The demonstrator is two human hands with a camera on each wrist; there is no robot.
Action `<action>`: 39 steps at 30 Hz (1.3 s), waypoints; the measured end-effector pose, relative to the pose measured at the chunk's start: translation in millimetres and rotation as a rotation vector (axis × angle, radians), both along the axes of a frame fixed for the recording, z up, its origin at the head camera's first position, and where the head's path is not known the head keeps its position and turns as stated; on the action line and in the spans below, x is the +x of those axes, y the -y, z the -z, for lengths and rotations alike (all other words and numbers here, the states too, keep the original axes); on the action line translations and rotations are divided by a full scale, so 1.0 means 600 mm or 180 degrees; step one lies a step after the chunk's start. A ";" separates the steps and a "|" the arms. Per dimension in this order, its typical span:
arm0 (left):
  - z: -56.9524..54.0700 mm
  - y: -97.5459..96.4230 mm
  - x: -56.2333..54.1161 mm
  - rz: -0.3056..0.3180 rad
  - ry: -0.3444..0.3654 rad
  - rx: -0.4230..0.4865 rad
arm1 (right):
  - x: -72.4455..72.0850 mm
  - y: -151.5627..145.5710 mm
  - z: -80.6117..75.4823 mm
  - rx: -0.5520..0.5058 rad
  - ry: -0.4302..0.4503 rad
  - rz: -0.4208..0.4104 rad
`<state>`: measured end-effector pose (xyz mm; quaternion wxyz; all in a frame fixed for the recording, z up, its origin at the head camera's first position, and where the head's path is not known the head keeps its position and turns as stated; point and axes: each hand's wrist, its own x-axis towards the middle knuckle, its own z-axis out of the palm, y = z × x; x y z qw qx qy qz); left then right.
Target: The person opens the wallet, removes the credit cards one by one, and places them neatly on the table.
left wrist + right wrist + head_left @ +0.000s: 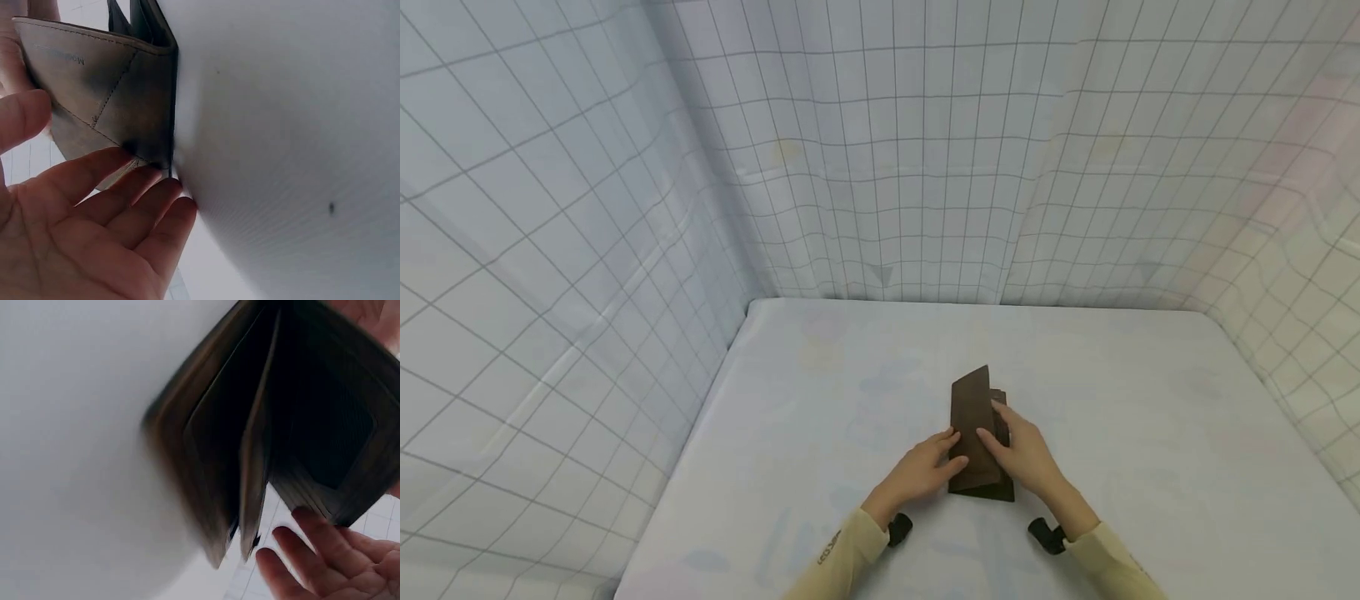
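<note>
A brown leather wallet (972,417) stands partly open on the white table, its front cover raised. Stitched seams and small printed lettering mark the cover (119,94) in the left wrist view. My left hand (917,473) is at the wallet's left side, its fingers extended with the tips along the spine and the thumb near the cover. From the right, my right hand (1028,454) pinches the raised cover, thumb on its outer face and fingers behind. Inner flaps and a dark mesh window (331,437) show in the right wrist view.
The white table (820,375) extends around the wallet. White grid-patterned curtains (925,167) hang behind it and on both sides. A small black wrist device (900,529) is on the left wrist and another black device (1047,536) on the right.
</note>
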<state>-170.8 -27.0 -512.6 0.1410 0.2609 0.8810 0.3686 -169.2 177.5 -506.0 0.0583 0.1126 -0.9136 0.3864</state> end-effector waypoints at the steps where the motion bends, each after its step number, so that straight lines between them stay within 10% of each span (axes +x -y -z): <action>1: 0.001 0.001 -0.001 -0.0025 0.0044 0.0081 | 0.002 0.004 -0.001 -0.0056 -0.0010 -0.0001; 13: 0.002 0.019 -0.011 -0.0337 0.0510 0.0868 | 0.025 0.046 -0.012 -0.0424 0.0295 -0.0294; 23: 0.007 0.041 -0.027 -0.0076 0.1198 0.1787 | 0.039 0.054 -0.008 -0.0443 0.0466 -0.0572; 39: 0.017 0.058 -0.036 -0.0005 0.1458 0.1932 | 0.038 0.037 0.006 -0.0472 0.0314 -0.1016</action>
